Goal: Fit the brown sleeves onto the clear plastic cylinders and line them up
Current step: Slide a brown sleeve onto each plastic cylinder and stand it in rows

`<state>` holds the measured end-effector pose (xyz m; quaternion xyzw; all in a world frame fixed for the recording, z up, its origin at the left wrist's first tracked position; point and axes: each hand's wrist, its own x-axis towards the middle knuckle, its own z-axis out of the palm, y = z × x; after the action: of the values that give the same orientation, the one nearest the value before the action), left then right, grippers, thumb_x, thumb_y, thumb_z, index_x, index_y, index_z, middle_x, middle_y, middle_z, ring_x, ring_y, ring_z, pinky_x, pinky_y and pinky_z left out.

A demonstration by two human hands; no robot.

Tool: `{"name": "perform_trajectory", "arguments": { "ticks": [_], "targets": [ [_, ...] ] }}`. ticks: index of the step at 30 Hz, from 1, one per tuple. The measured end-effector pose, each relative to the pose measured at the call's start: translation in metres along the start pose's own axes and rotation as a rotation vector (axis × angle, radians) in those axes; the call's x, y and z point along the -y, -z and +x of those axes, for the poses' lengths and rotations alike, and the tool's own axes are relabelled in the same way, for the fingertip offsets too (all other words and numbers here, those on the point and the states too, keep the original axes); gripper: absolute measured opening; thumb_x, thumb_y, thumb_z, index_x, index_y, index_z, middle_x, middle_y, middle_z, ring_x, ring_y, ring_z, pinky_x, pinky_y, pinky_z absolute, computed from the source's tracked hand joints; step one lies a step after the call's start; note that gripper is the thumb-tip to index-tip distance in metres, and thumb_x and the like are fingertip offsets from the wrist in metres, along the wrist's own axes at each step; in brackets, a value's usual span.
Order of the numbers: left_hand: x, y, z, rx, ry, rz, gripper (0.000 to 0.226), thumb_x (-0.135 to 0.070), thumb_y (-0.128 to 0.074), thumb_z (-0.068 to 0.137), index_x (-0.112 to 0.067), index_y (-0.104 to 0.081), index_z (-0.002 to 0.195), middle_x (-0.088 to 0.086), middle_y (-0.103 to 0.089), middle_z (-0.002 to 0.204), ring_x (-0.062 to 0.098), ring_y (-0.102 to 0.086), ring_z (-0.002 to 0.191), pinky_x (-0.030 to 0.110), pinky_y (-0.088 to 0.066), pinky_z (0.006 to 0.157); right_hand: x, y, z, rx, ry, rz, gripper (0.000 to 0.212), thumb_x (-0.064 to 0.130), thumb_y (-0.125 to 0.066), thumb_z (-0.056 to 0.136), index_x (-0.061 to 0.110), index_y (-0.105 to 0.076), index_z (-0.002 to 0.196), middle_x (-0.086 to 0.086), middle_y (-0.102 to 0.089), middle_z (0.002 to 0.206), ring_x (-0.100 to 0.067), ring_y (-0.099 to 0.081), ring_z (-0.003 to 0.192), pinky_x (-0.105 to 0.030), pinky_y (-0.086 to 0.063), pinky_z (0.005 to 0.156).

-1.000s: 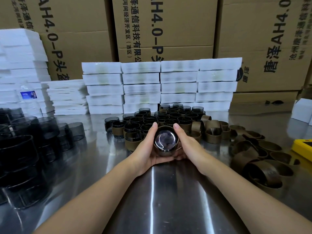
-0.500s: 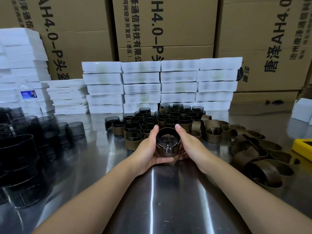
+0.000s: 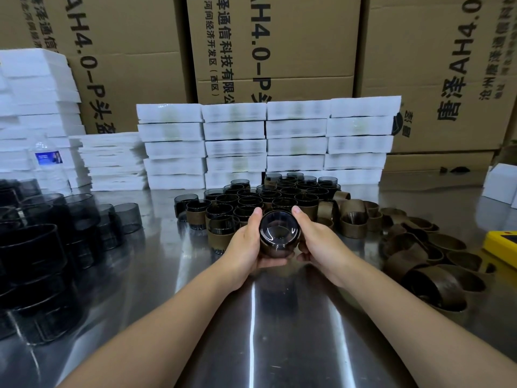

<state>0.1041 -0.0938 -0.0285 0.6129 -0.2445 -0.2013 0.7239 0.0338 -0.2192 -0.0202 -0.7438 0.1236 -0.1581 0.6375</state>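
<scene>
Both hands hold one smoky clear cylinder (image 3: 277,235) with a brown sleeve round it, just above the steel table. Its closed glossy end faces me. My left hand (image 3: 247,245) grips its left side, thumb up along the rim. My right hand (image 3: 316,239) grips the right side the same way. Right behind them stand several sleeved cylinders (image 3: 268,197) packed in rows. Loose brown sleeves (image 3: 414,247) lie in a heap to the right. Bare dark cylinders (image 3: 42,247) crowd the left edge.
The steel table (image 3: 260,326) reflects light in front of me. White foam trays (image 3: 265,141) are stacked behind the rows, with cardboard boxes (image 3: 274,46) behind them. A water bottle (image 3: 49,163) stands at the left. A yellow object (image 3: 503,247) lies at the right edge.
The cylinder tipped between my hands: half a second ago its open mouth showed, now its closed glossy end faces me again. Both hands stayed in place.
</scene>
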Motion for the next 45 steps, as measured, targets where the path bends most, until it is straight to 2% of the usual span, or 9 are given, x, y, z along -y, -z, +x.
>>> {"name": "perform_trajectory", "arguments": {
  "ticks": [6,18,23,25,27,31,35,39,45],
  "targets": [
    [-0.002,0.000,-0.002,0.012,-0.033,-0.002,0.058,-0.053,-0.030,0.100,-0.015,-0.073,0.094,0.015,-0.075,0.090,0.026,-0.073,0.077,0.029,-0.058,0.060,0.002,0.000,-0.001,0.030,0.022,0.088,0.047,0.056,-0.043,0.093,0.017,-0.069,0.086,0.011,-0.058,0.052,-0.002,-0.049,0.043,-0.027,-0.039,0.061],
    [-0.002,0.002,-0.002,0.023,-0.047,0.009,0.057,-0.050,-0.032,0.101,-0.018,-0.078,0.090,0.014,-0.075,0.093,0.025,-0.073,0.083,0.032,-0.059,0.064,0.005,0.001,-0.004,0.087,0.041,0.161,0.038,0.046,-0.045,0.096,0.018,-0.068,0.085,0.010,-0.058,0.052,-0.002,-0.045,0.039,-0.025,-0.037,0.055],
    [0.001,0.002,0.002,-0.239,-0.192,0.251,0.032,-0.030,-0.041,0.102,-0.018,-0.069,0.112,-0.002,-0.072,0.098,0.009,-0.069,0.083,0.026,-0.058,0.070,0.009,0.005,-0.004,-0.029,0.138,0.234,0.019,0.029,-0.067,0.085,0.024,-0.067,0.104,0.013,-0.064,0.069,0.003,-0.053,0.049,-0.014,-0.041,0.048],
    [0.000,0.001,0.002,-0.295,-0.243,0.213,0.023,-0.020,-0.044,0.101,-0.016,-0.065,0.112,-0.001,-0.066,0.083,0.004,-0.065,0.060,0.022,-0.054,0.050,0.007,0.005,-0.002,-0.143,0.186,0.238,0.026,0.019,-0.073,0.081,0.023,-0.064,0.105,0.011,-0.064,0.072,0.004,-0.058,0.057,-0.012,-0.043,0.050],
    [-0.003,0.004,0.002,-0.424,-0.331,0.200,0.019,-0.015,-0.046,0.100,-0.018,-0.064,0.102,-0.002,-0.058,0.066,0.002,-0.055,0.044,0.018,-0.042,0.040,0.005,0.006,0.000,-0.297,0.228,0.129,0.026,0.017,-0.074,0.079,0.024,-0.063,0.101,0.008,-0.063,0.082,-0.003,-0.062,0.071,-0.016,-0.049,0.061],
    [-0.008,0.017,0.006,-0.725,-0.453,0.199,0.027,-0.010,-0.048,0.094,-0.026,-0.064,0.079,-0.011,-0.053,0.061,-0.005,-0.046,0.046,0.011,-0.036,0.049,-0.001,0.014,0.001,-0.546,0.212,-0.450,0.019,0.029,-0.069,0.082,0.035,-0.054,0.091,0.014,-0.058,0.092,-0.014,-0.056,0.094,-0.026,-0.040,0.073],
    [-0.009,0.030,0.009,-0.867,-0.318,0.135,0.027,-0.016,-0.044,0.092,-0.029,-0.062,0.077,-0.008,-0.046,0.058,0.001,-0.042,0.044,0.014,-0.033,0.045,-0.005,0.018,0.003,-0.515,0.211,-0.554,0.019,0.026,-0.065,0.085,0.035,-0.052,0.095,0.015,-0.054,0.089,-0.014,-0.050,0.102,-0.026,-0.032,0.071],
    [-0.009,0.038,0.013,-0.904,-0.176,0.029,0.029,-0.019,-0.041,0.093,-0.030,-0.060,0.074,-0.008,-0.055,0.077,0.008,-0.047,0.064,0.024,-0.036,0.057,-0.008,0.013,0.002,-0.395,0.260,-0.610,0.025,0.019,-0.063,0.085,0.032,-0.056,0.105,0.018,-0.053,0.084,-0.009,-0.044,0.096,-0.022,-0.029,0.069],
    [-0.008,0.037,0.014,-0.820,-0.144,0.159,0.026,-0.017,-0.041,0.091,-0.029,-0.060,0.077,0.000,-0.053,0.078,0.022,-0.050,0.076,0.036,-0.045,0.073,-0.008,0.014,0.001,-0.380,0.279,-0.643,0.044,0.002,-0.047,0.086,0.027,-0.057,0.120,0.010,-0.059,0.116,-0.014,-0.056,0.096,-0.019,-0.036,0.078]
  ]
}}
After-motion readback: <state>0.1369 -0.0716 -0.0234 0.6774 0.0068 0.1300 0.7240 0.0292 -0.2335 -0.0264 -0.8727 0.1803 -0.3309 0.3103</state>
